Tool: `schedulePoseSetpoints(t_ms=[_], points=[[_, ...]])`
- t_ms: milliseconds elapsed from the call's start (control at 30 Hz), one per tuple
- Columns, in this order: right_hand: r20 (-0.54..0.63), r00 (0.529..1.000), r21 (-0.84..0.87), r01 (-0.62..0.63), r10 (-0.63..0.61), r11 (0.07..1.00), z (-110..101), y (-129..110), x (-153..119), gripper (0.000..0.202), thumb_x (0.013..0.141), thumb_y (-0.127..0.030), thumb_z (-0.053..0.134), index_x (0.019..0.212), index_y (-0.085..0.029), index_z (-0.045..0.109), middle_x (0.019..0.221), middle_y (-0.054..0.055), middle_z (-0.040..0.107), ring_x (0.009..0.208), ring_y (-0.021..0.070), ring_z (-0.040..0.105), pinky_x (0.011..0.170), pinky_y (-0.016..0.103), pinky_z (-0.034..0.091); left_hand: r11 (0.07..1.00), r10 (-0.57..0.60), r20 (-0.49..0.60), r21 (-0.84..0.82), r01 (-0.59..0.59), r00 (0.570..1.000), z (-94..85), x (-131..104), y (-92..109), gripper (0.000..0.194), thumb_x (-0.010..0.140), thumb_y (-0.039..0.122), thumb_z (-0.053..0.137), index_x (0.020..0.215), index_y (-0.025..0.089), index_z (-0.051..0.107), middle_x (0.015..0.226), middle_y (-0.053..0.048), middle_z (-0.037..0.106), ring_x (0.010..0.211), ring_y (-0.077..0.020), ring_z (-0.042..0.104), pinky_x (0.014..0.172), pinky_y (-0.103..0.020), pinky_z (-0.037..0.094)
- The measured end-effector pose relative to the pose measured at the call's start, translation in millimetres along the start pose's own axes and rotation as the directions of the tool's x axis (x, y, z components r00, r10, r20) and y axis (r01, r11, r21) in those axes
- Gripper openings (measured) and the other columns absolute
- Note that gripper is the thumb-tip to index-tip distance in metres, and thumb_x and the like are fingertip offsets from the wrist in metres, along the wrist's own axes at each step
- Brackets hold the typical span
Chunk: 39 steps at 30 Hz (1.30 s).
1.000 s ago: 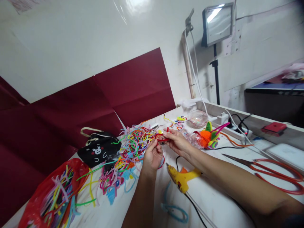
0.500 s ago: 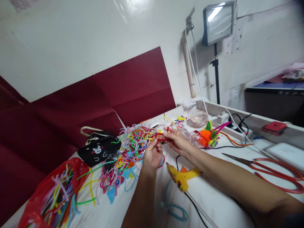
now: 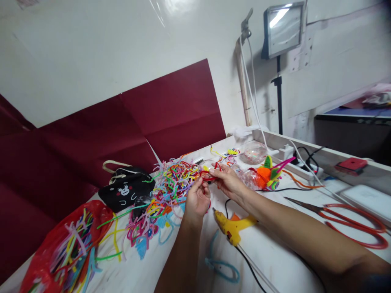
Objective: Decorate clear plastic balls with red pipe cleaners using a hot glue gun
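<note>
A bent red pipe cleaner [image 3: 206, 176] is held between my two hands above the white table. My left hand [image 3: 198, 197] pinches its lower left part, palm turned up. My right hand [image 3: 227, 179] grips it from the right with thumb and fingers. Just below my hands lies a yellow glue gun [image 3: 232, 228], its nozzle toward the upper left. Left of my hands spreads a tangled pile of colourful pipe cleaners [image 3: 174, 183]. A blue looped pipe cleaner [image 3: 224, 270] rests near the front.
A red bag [image 3: 42, 252] of pipe cleaners and a black pouch [image 3: 122, 193] sit left. Orange-handled scissors [image 3: 354, 217], a white box [image 3: 368, 203] and a power strip [image 3: 301, 171] are right. An orange craft piece [image 3: 262, 177] stands behind my right forearm.
The camera view has shifted slightly. Both hands keep their grip on the red pipe cleaner, with almost no visible movement.
</note>
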State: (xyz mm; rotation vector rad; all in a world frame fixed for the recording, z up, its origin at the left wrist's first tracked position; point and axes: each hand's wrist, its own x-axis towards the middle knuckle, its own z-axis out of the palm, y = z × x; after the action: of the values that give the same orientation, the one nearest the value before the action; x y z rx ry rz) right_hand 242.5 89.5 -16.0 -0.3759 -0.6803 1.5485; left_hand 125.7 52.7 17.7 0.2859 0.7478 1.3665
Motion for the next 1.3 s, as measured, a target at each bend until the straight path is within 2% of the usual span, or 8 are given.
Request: schedulePoseSetpoints(t_ms=[200,333,567,700,800,933,1133,1300], points=[[-0.009,1.0,-0.003,0.021,-0.021,1.0,-1.4,2.2,0.0,0.067,0.045,-0.019,0.104,0.096,-0.022,0.062,0.06,-0.008,0.073,0.058,0.016,0.075,0.055,0.021,0.051,0.997,0.063,-0.019,-0.043,-0.064,0.998,-1.2,3.6,-6.3,0.031,0.103,0.0,0.045,0.092,0.012,0.072,0.066,0.0,0.071,0.05,-0.0056,0.067,0.052,-0.01,0.054],[-0.002,1.0,0.001,0.013,-0.013,1.0,-3.3,6.2,-0.6,0.065,0.054,-0.025,0.104,0.102,-0.023,0.06,0.07,-0.005,0.078,0.062,0.0166,0.077,0.056,0.022,0.052,0.995,0.085,-0.026,-0.059,-0.087,0.996,-2.8,5.5,-6.8,0.033,0.103,-0.001,0.045,0.083,0.012,0.069,0.066,0.0,0.072,0.05,-0.005,0.067,0.053,-0.011,0.054],[0.041,0.999,-0.007,-0.026,0.026,1.0,-5.1,7.3,-2.5,0.058,0.06,-0.034,0.103,0.1,-0.023,0.062,0.073,-0.001,0.08,0.07,0.0188,0.08,0.058,0.022,0.054,0.994,0.083,-0.006,-0.065,-0.083,0.997,-5.2,7.6,-5.1,0.03,0.103,0.001,0.046,0.107,0.012,0.074,0.067,0.0,0.072,0.051,-0.0058,0.067,0.054,-0.011,0.055],[0.081,0.995,-0.018,-0.054,0.055,0.998,-3.6,5.2,-5.3,0.051,0.063,-0.04,0.102,0.094,-0.021,0.066,0.077,0.003,0.082,0.076,0.0206,0.08,0.062,0.024,0.056,0.992,0.096,-0.004,-0.076,-0.096,0.995,-3.3,5.1,-1.4,0.032,0.103,0.0,0.045,0.108,0.013,0.074,0.066,0.0,0.071,0.05,-0.0052,0.065,0.053,-0.01,0.054],[0.114,0.99,-0.024,-0.083,0.085,0.996,-2.6,3.4,-6.7,0.042,0.073,-0.048,0.095,0.09,-0.019,0.069,0.082,0.007,0.084,0.078,0.0214,0.08,0.067,0.027,0.058,0.989,0.119,-0.016,-0.092,-0.12,0.993,-1.5,2.2,3.4,0.032,0.104,0.0,0.044,0.109,0.014,0.073,0.067,0.001,0.07,0.05,-0.0047,0.064,0.052,-0.01,0.053],[0.052,0.988,-0.057,-0.145,0.148,0.988,-3.7,-2.6,-4.9,0.036,0.083,-0.053,0.085,0.093,-0.021,0.07,0.08,0.005,0.082,0.074,0.0207,0.078,0.066,0.029,0.058,0.979,0.15,-0.012,-0.138,-0.151,0.989,-2.1,1.3,12.1,0.031,0.105,0.002,0.044,0.109,0.014,0.072,0.072,0.0,0.072,0.051,-0.0046,0.065,0.052,-0.01,0.054],[-0.047,0.996,-0.146,-0.082,0.076,0.986,-10.9,-27.2,3.5,0.03,0.078,-0.044,0.088,0.088,-0.024,0.068,0.08,0.002,0.08,0.07,0.0178,0.074,0.058,0.026,0.056,0.962,0.211,-0.018,-0.176,-0.21,0.977,-6.8,4.0,26.9,0.032,0.107,0.005,0.043,0.113,0.016,0.073,0.076,0.0,0.075,0.052,-0.0041,0.065,0.056,-0.01,0.055],[-0.011,0.999,-0.299,-0.035,0.034,0.954,-7.3,-53.0,1.7,0.024,0.07,-0.024,0.09,0.087,-0.02,0.073,0.071,0.001,0.077,0.06,0.0141,0.068,0.052,0.022,0.048,0.948,0.24,-0.039,-0.209,-0.242,0.97,-9.3,4.7,33.1,0.033,0.108,0.008,0.043,0.116,0.017,0.074,0.077,0.0,0.077,0.054,-0.0049,0.066,0.059,-0.012,0.057]])
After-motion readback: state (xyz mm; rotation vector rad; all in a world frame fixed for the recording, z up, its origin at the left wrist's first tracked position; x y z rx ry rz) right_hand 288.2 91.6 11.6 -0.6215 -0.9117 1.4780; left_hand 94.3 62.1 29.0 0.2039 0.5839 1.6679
